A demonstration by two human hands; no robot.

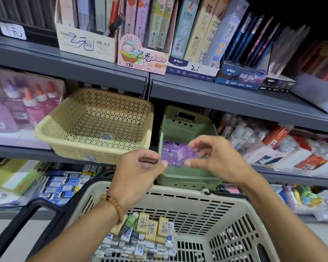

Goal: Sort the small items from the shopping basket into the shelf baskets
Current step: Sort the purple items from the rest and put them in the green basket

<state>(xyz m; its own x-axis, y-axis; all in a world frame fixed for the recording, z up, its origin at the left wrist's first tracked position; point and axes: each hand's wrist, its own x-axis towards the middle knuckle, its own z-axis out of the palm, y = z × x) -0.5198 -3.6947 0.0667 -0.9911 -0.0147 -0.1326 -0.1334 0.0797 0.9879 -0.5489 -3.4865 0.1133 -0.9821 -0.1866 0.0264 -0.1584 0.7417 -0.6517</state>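
Left hand [140, 167] and right hand [214, 157] pinch purple clear packet [178, 156] by opposite edges | packet over green shelf basket [187, 176] | beige shelf basket [95, 125] at 10 o'clock | shopping basket [197, 205] at 6 o'clock holds erasers [151, 229]

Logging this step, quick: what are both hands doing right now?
Left hand: pinching the purple transparent item.
Right hand: pinching the same item's other side.

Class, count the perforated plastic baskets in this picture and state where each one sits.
3. The yellow basket sits on the middle shelf, left; the green basket beside it, right; the shopping basket lies below the hands. Others may be hidden.
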